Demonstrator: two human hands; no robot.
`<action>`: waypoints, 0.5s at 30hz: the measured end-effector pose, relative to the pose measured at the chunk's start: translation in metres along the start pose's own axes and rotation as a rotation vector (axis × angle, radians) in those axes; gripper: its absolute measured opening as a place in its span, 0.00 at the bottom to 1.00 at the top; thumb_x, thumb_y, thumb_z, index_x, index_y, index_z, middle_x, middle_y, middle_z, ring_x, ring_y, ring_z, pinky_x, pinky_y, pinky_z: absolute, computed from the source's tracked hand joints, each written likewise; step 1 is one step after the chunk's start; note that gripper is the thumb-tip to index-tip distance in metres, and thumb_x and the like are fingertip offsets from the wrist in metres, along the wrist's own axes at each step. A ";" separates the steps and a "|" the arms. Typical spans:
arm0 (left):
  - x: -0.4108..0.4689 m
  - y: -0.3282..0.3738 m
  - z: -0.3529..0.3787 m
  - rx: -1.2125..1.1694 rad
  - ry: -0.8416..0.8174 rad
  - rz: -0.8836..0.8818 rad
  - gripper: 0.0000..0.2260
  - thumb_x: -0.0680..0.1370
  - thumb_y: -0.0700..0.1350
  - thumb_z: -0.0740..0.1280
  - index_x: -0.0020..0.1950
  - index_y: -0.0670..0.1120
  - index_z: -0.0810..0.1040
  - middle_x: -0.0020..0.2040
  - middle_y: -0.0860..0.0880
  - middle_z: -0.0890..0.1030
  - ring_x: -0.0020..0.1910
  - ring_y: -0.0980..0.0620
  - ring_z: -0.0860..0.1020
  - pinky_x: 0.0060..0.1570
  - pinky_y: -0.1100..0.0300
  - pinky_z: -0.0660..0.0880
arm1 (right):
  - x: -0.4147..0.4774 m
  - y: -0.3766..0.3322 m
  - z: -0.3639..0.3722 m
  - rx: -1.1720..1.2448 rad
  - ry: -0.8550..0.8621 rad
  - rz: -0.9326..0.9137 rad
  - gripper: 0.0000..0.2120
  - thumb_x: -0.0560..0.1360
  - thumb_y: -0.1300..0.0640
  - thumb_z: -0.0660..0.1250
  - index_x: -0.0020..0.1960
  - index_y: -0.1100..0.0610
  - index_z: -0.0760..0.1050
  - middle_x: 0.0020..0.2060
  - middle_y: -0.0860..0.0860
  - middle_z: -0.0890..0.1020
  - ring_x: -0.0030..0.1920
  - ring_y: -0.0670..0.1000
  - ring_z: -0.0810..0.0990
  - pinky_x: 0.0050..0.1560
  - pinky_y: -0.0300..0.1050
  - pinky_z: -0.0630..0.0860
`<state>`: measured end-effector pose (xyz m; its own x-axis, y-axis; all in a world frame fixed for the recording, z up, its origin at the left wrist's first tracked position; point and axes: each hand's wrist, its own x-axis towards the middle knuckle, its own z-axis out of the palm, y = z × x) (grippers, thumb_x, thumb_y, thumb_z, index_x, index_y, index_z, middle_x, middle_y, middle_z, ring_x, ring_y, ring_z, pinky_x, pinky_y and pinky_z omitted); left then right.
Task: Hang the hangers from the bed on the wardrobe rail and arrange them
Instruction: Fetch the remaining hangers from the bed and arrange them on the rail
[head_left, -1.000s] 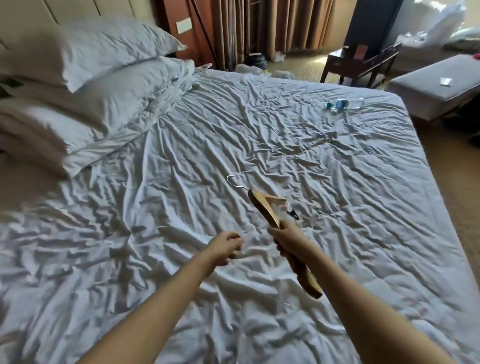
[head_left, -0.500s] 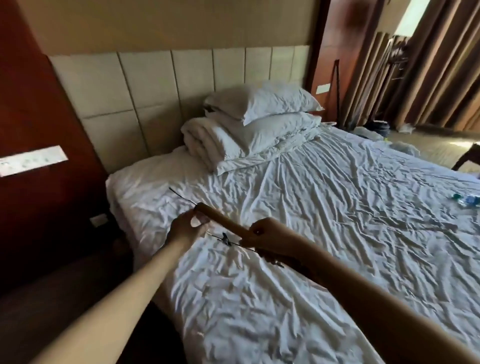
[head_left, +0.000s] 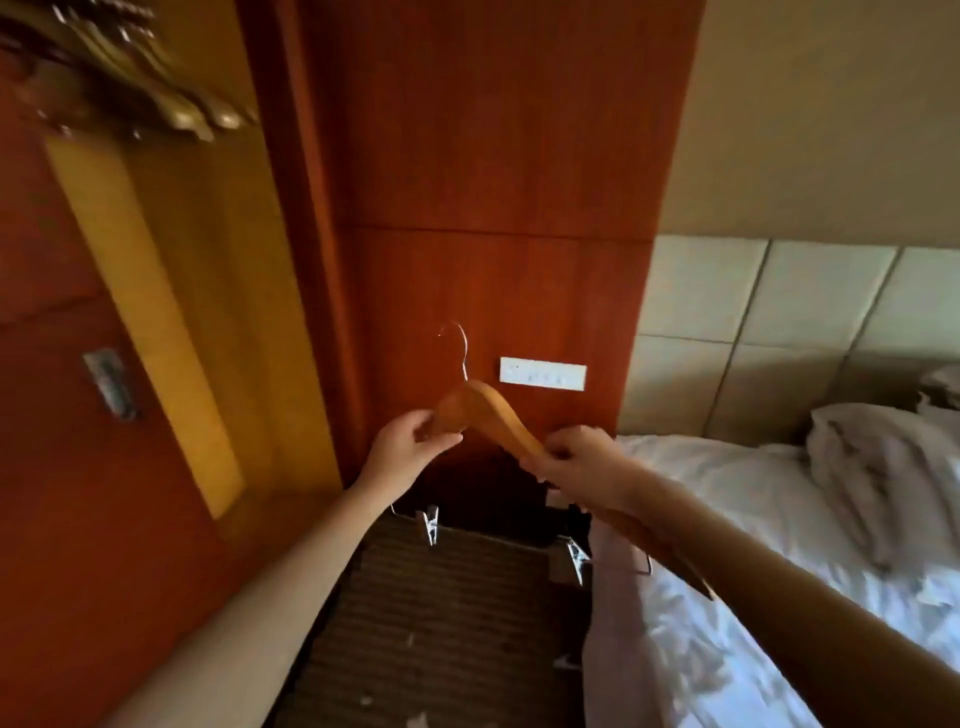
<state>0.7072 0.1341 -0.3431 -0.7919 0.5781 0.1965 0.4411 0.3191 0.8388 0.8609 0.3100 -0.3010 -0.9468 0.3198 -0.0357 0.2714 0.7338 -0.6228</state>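
Observation:
A wooden hanger (head_left: 491, 410) with a metal hook and a clip bar is held upright in front of a red wooden panel. My left hand (head_left: 410, 447) grips its left arm near the shoulder. My right hand (head_left: 576, 462) grips its right arm, and that arm runs down under my right forearm. Two metal clips (head_left: 431, 522) hang from the bar below my hands. Several more hangers (head_left: 135, 88) hang blurred in the wardrobe at the top left. The bed (head_left: 753, 545) with white sheets lies to the right.
The open wardrobe door (head_left: 145, 322) with a metal handle stands at the left. A white switch plate (head_left: 543, 372) sits on the red panel. Striped carpet (head_left: 441, 623) runs between wardrobe and bed. A folded duvet (head_left: 883, 467) lies by the padded headboard.
The view has swung left from the bed to the wardrobe side. The hanger has been lifted off the bed and turned upright, and my left hand has moved onto its left arm.

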 end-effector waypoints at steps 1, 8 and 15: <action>0.017 -0.010 -0.024 0.021 0.043 -0.022 0.16 0.72 0.52 0.72 0.56 0.48 0.80 0.51 0.52 0.83 0.51 0.53 0.81 0.55 0.53 0.77 | 0.031 -0.016 0.003 0.023 -0.033 -0.034 0.11 0.75 0.46 0.66 0.37 0.50 0.76 0.29 0.46 0.79 0.23 0.39 0.76 0.22 0.31 0.70; 0.130 -0.049 -0.148 0.149 0.274 -0.075 0.17 0.73 0.51 0.71 0.58 0.43 0.79 0.51 0.47 0.83 0.50 0.48 0.81 0.47 0.55 0.76 | 0.216 -0.103 0.014 0.035 -0.083 -0.257 0.12 0.74 0.45 0.66 0.39 0.52 0.75 0.26 0.49 0.77 0.18 0.41 0.73 0.20 0.34 0.69; 0.238 -0.067 -0.225 0.314 0.482 -0.040 0.13 0.74 0.53 0.70 0.47 0.44 0.80 0.42 0.46 0.82 0.42 0.46 0.80 0.41 0.48 0.75 | 0.374 -0.167 -0.006 0.060 -0.133 -0.477 0.12 0.75 0.47 0.66 0.45 0.56 0.77 0.27 0.50 0.77 0.21 0.43 0.73 0.22 0.35 0.70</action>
<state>0.3946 0.0816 -0.2383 -0.8811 0.1768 0.4386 0.4526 0.5841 0.6738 0.4629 0.3110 -0.2058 -0.9780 -0.1252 0.1670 -0.2040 0.7427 -0.6378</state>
